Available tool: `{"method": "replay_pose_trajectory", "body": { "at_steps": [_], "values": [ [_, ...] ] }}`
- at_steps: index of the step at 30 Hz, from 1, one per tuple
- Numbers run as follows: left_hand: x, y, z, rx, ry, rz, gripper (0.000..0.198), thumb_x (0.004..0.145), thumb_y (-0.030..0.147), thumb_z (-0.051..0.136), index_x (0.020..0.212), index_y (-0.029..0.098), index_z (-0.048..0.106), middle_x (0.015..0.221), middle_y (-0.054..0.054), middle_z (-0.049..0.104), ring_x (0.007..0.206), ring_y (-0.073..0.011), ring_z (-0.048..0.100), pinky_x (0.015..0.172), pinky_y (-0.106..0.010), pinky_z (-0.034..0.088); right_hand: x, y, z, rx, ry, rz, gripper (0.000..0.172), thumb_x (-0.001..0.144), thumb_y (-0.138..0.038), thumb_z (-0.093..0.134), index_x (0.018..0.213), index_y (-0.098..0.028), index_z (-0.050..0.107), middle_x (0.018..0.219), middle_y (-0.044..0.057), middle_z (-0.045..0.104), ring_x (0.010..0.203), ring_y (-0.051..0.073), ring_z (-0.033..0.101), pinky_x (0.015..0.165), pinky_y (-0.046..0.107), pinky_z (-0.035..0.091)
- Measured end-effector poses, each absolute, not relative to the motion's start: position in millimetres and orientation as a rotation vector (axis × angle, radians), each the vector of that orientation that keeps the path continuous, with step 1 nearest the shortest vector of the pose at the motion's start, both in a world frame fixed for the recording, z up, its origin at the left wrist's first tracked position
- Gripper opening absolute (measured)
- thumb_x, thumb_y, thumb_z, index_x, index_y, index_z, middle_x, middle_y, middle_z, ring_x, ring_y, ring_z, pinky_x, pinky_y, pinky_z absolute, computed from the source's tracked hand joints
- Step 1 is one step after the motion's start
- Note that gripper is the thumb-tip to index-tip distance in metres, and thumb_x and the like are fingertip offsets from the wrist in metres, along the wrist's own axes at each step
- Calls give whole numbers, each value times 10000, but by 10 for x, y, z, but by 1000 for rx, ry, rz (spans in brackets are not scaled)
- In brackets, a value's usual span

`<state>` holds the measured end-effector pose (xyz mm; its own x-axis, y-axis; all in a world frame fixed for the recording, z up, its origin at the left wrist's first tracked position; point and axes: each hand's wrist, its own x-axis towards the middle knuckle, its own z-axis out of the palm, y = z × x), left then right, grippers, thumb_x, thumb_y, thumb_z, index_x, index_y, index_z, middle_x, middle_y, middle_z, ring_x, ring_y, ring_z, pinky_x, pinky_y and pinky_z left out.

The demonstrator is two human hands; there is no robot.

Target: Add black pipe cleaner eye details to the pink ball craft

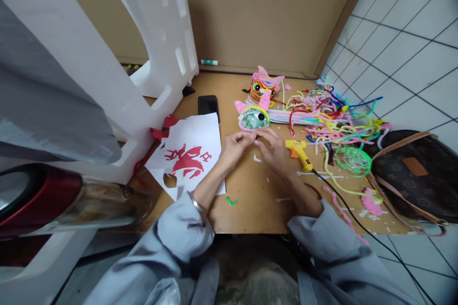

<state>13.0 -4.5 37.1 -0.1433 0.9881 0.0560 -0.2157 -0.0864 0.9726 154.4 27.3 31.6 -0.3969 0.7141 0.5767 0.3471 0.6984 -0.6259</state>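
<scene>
My left hand [236, 147] and my right hand [272, 147] meet over the middle of the table, fingertips pinched close together. What they pinch is too small to make out. Just beyond the fingertips is a clear, rounded craft head [253, 119] with green inside, one googly eye, a yellow and pink pipe-cleaner border and pink ears. Whether the fingers touch its lower edge, I cannot tell. Behind it lies a similar orange craft head [264, 88] with pink ears. A yellow glue gun [302, 154] rests right of my right hand.
Loose pipe cleaners [322, 114] pile up at the right, near a green-rimmed clear piece [354, 159] and a brown handbag [418, 171]. At left lie white paper with a red cutout [188, 162] and a phone [208, 106]. The glue gun's black cable [352, 217] crosses the front right edge.
</scene>
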Motion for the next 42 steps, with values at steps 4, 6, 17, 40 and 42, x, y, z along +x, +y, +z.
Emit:
{"method": "replay_pose_trajectory", "body": {
  "at_steps": [4, 6, 17, 40, 42],
  "values": [
    [122, -28, 346, 1002, 1102, 1487, 331, 640, 453, 763, 586, 148, 647, 480, 40, 450, 498, -72, 340, 508, -221, 260, 1544, 278, 312, -844, -2036, 499, 282, 876, -265, 545, 1135, -203, 639, 1090, 86, 684, 1023, 227, 624, 912, 401, 493],
    [124, -18, 327, 982, 1112, 1480, 314, 659, 432, 755, 591, 145, 646, 477, 41, 443, 483, -67, 324, 493, -217, 234, 1552, 290, 311, -877, -2037, 459, 320, 863, -261, 554, 1167, -186, 620, 1119, 99, 688, 1040, 235, 628, 919, 406, 490],
    [152, -5, 291, 978, 1108, 1584, 344, 738, 396, 714, 551, 150, 562, 505, 35, 424, 509, -77, 330, 511, -207, 252, 1585, 241, 384, -1025, -2230, -73, 299, 951, -233, 371, 849, -171, 645, 769, 73, 686, 720, 192, 583, 666, 301, 372],
    [211, 8, 309, 743, 1089, 1672, 298, 690, 303, 727, 511, 149, 543, 461, 39, 434, 466, -60, 330, 509, -204, 271, 1492, 99, 374, -970, -2313, 47, 278, 942, -217, 343, 713, -204, 500, 630, 20, 552, 588, 163, 469, 592, 284, 283],
    [196, 7, 317, 736, 1066, 1658, 286, 686, 297, 728, 518, 150, 549, 464, 39, 441, 465, -59, 337, 510, -205, 277, 1473, 82, 366, -992, -2289, 89, 271, 944, -228, 350, 725, -208, 506, 631, 14, 558, 576, 159, 472, 582, 280, 285]
  ]
}}
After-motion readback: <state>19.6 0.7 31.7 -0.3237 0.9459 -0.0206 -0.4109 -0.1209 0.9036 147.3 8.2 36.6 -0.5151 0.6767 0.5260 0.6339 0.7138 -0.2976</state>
